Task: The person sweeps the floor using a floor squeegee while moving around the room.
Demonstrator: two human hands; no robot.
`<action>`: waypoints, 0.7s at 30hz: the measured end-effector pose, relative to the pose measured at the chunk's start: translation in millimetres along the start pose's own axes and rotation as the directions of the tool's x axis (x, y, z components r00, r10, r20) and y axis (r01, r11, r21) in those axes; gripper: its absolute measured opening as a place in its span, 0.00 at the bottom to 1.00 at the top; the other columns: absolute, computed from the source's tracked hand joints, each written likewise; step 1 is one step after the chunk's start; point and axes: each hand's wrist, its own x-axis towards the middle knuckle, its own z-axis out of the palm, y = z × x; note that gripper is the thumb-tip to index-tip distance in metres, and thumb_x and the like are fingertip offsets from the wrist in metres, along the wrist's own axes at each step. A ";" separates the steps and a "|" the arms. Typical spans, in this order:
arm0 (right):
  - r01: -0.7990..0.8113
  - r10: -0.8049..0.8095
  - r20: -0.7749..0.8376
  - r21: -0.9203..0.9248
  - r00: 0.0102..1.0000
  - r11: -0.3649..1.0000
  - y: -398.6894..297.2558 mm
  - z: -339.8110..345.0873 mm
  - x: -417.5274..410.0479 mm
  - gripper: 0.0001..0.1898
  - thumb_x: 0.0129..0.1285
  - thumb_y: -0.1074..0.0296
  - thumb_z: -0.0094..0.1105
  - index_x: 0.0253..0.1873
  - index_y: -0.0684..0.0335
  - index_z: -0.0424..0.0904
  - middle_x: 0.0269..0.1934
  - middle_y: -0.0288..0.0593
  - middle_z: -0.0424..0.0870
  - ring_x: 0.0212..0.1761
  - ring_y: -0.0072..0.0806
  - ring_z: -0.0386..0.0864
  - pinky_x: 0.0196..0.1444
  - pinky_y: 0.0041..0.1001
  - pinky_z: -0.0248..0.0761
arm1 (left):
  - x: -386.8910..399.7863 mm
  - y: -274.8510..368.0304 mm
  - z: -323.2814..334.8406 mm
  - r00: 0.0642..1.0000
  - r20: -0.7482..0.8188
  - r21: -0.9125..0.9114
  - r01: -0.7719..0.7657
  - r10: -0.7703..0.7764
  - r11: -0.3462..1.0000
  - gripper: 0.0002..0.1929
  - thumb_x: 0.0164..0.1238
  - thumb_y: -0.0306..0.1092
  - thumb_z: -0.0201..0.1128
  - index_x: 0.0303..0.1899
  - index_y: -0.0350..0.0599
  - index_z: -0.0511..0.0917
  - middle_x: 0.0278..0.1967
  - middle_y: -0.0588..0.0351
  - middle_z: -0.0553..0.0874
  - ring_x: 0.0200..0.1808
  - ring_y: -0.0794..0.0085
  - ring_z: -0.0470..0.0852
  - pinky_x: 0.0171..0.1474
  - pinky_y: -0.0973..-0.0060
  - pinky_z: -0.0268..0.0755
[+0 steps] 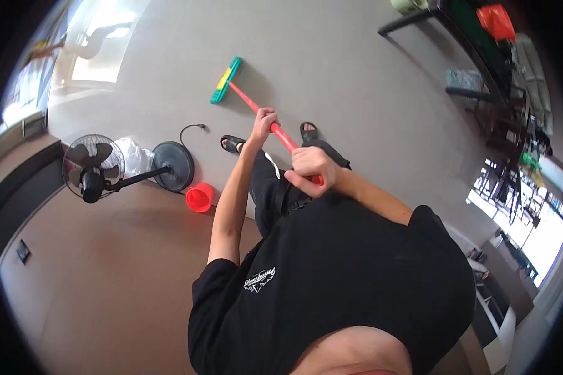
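A push broom with a green head (pixel 226 80), a yellow label and a red handle (pixel 284 137) reaches out ahead of me, its head at the grey floor. Around the middle of the handle closes my left hand (pixel 265 124). My right hand (pixel 313 169) grips the handle near its top end, close to my waist, with the red tip showing below the fingers. Both feet, in black sandals (pixel 232 143), stand on the floor on either side of the handle's line.
At my left are a black pedestal fan (pixel 173 166) with its plug cord on the floor, a white plastic bag (pixel 132 157) and a red bucket (pixel 199 197) by the wall. To the right stand a dark-framed table (pixel 471 44), a red bag (pixel 496 22) and dark chairs (pixel 509 140).
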 end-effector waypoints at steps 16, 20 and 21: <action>-0.252 0.230 -0.128 -0.208 0.965 0.945 -140.1 -42.0 -166.8 0.20 0.52 0.78 0.60 0.14 0.62 0.57 0.11 0.42 0.61 0.14 0.35 0.60 0.20 0.33 0.52 | -88.5 -72.5 218.3 0.942 0.328 0.009 0.071 -0.070 0.997 0.13 0.60 0.38 0.57 0.43 0.45 0.70 0.31 0.62 0.75 0.27 0.79 0.73 0.27 0.78 0.67; -0.252 0.222 -0.189 -0.154 0.957 0.955 -151.6 -28.0 -187.9 0.19 0.49 0.80 0.62 0.15 0.60 0.59 0.13 0.40 0.62 0.15 0.31 0.62 0.20 0.31 0.53 | -131.6 -70.0 230.5 0.995 0.092 -0.172 0.053 -0.038 0.984 0.11 0.60 0.32 0.55 0.43 0.41 0.69 0.31 0.59 0.75 0.29 0.78 0.73 0.30 0.78 0.66; -0.175 0.156 -0.206 -0.076 0.966 0.982 -159.5 -22.7 -189.3 0.18 0.49 0.81 0.63 0.16 0.60 0.61 0.14 0.38 0.65 0.16 0.29 0.65 0.22 0.29 0.58 | -142.7 -70.2 233.2 0.996 0.084 -0.180 0.053 -0.039 0.982 0.11 0.60 0.32 0.55 0.43 0.41 0.69 0.31 0.59 0.75 0.29 0.78 0.73 0.30 0.78 0.66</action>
